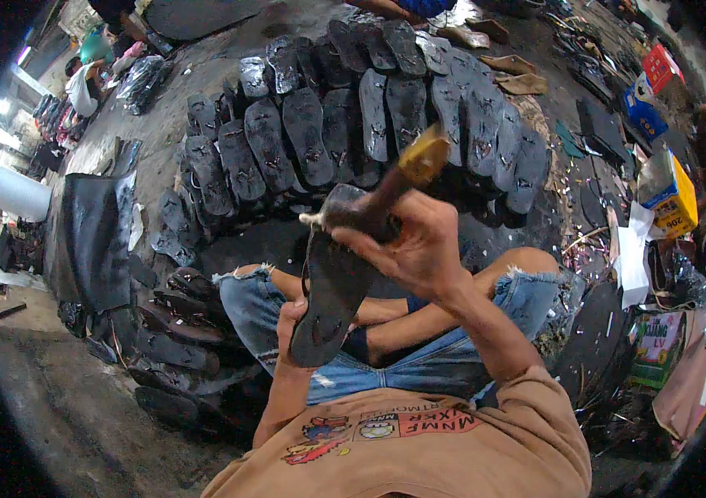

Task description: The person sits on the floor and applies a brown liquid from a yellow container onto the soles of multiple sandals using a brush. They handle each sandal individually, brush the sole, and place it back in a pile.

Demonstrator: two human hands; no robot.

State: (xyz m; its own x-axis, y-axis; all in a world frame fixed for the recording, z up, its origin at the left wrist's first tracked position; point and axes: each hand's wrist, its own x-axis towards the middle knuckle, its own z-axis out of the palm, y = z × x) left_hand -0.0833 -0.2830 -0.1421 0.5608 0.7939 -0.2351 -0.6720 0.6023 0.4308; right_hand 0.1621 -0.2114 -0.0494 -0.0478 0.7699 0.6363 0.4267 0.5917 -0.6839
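A black sandal sole (328,307) is held upright in front of my lap, tilted, with a thin dark strap along its left edge. My left hand (288,332) grips its heel end from the left, thumb on the edge and the other fingers hidden behind. My right hand (419,245) is closed around a dark-handled tool with a yellow end (426,156), slightly smeared by motion. A small whitish tip (311,219) pokes out at the left, over the toe part of the sole; its exact kind cannot be made out.
Many black sandals (307,137) lie in curved rows ahead of me. More dark soles (179,332) are piled at my left beside a black sheet (96,241). A yellow-and-blue box (668,195), white paper (633,253) and scraps lie at my right. Other people (87,79) sit farther off.
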